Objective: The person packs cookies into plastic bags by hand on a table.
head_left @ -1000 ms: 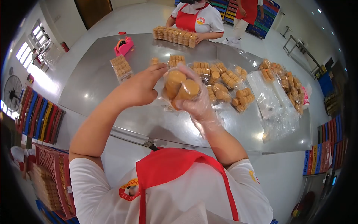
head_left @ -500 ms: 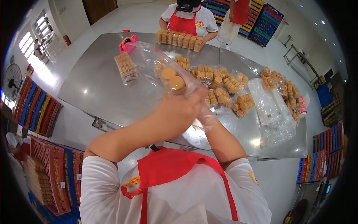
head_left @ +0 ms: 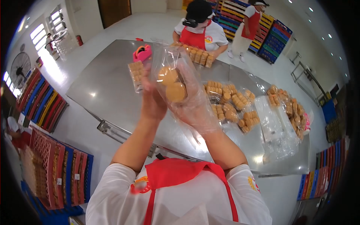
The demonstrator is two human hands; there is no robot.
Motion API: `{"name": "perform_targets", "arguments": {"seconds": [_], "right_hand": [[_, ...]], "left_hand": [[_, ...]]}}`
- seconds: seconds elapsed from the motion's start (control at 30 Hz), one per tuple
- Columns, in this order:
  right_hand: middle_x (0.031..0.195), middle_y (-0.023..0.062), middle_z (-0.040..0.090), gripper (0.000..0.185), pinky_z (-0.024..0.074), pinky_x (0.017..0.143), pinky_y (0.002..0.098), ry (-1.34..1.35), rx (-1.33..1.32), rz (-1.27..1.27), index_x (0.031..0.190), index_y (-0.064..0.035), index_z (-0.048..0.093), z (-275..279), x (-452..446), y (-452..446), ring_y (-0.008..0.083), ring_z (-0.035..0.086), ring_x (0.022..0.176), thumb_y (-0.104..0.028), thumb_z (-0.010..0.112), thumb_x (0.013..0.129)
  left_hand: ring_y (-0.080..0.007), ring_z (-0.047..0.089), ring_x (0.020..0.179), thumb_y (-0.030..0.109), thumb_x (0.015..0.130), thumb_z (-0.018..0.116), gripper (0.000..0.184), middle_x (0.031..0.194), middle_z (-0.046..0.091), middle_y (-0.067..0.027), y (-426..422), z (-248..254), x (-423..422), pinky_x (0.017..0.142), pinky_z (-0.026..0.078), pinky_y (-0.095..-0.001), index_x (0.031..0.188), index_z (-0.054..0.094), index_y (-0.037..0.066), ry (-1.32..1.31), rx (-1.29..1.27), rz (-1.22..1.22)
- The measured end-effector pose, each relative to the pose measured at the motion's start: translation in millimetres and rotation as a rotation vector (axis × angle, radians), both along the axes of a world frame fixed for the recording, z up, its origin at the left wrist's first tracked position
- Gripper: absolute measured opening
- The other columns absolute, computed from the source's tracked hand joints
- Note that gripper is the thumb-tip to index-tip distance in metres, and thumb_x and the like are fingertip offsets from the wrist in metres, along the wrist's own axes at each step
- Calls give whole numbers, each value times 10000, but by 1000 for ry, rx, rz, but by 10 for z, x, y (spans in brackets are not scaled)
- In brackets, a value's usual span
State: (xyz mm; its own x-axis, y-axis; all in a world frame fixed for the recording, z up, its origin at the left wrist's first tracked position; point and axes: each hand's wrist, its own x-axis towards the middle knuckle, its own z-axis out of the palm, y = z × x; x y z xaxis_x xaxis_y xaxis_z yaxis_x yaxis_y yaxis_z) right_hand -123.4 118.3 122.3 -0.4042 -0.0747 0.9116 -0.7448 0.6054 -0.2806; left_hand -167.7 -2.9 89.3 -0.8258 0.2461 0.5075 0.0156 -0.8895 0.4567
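Note:
A clear plastic bag (head_left: 165,56) is drawn over my right hand (head_left: 195,101) and wrist. Inside it, my right hand is closed around round golden cookies (head_left: 176,92); two flat faces show toward me, and the rest of them are hidden. My left hand (head_left: 152,95) is at the bag's left side, its fingers up against the plastic and partly hidden behind it. Just beyond that hand, a packed pouch of cookies (head_left: 135,73) lies on the metal table (head_left: 108,90). A pink tape dispenser (head_left: 142,53) stands behind the pouch.
Several bagged cookie packs (head_left: 228,99) cover the table's right half. Beside them are flat clear bags (head_left: 275,123) and a larger pile of packs (head_left: 290,105). Across the table, a co-worker (head_left: 202,33) is behind a row of cookies (head_left: 198,55). Stacked crates (head_left: 62,168) stand at left.
My left hand has moved from my right wrist to the bag's left side. The bag has swung more upright, with the cookies facing me. The view has shifted slightly.

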Motion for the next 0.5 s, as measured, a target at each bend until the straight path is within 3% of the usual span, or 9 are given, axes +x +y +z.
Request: {"name": "perform_targets", "arguments": {"seconds": [0.1, 0.2, 0.3, 0.4, 0.5], "right_hand": [[1280, 180, 553, 758, 442, 1006, 488, -62, 35, 89, 1418, -70, 420, 111, 66, -142, 393, 549, 1175, -14, 744, 735], [1306, 149, 562, 789, 413, 1026, 519, 8, 267, -19, 1421, -87, 429, -62, 35, -122, 376, 561, 1184, -22, 749, 703], [1308, 171, 565, 778, 474, 992, 472, 1, 331, -53, 1390, -71, 467, -93, 105, -120, 405, 569, 1180, 26, 781, 685], [1279, 181, 582, 757, 477, 988, 478, -21, 318, -77, 1378, -63, 483, -108, 44, -180, 422, 563, 1181, 43, 761, 681], [1361, 147, 549, 653, 388, 1063, 512, 22, 267, -158, 1367, -82, 511, -243, -132, -235, 361, 545, 1245, -40, 688, 740]], "left_hand": [[-258, 530, 1224, 466, 878, 629, 792, 1459, 416, -131, -34, 10, 48, 1048, 446, -427, 1480, 340, 40, -37, -69, -43], [-243, 580, 1162, 482, 888, 601, 781, 1395, 494, -117, -110, 187, 82, 1000, 487, -406, 1490, 361, 46, -91, -154, 14], [-282, 583, 1184, 415, 911, 619, 753, 1288, 572, -136, -160, 102, 0, 1015, 486, -429, 1513, 267, 130, -71, -69, -70], [-274, 581, 1188, 421, 908, 622, 696, 1298, 571, -129, -121, -91, 22, 1022, 479, -413, 1468, 359, 103, -92, 0, -110], [-269, 549, 1229, 502, 920, 547, 701, 1357, 561, -102, 4, -351, 95, 1044, 450, -420, 1456, 418, 69, -180, 21, -83]]}}
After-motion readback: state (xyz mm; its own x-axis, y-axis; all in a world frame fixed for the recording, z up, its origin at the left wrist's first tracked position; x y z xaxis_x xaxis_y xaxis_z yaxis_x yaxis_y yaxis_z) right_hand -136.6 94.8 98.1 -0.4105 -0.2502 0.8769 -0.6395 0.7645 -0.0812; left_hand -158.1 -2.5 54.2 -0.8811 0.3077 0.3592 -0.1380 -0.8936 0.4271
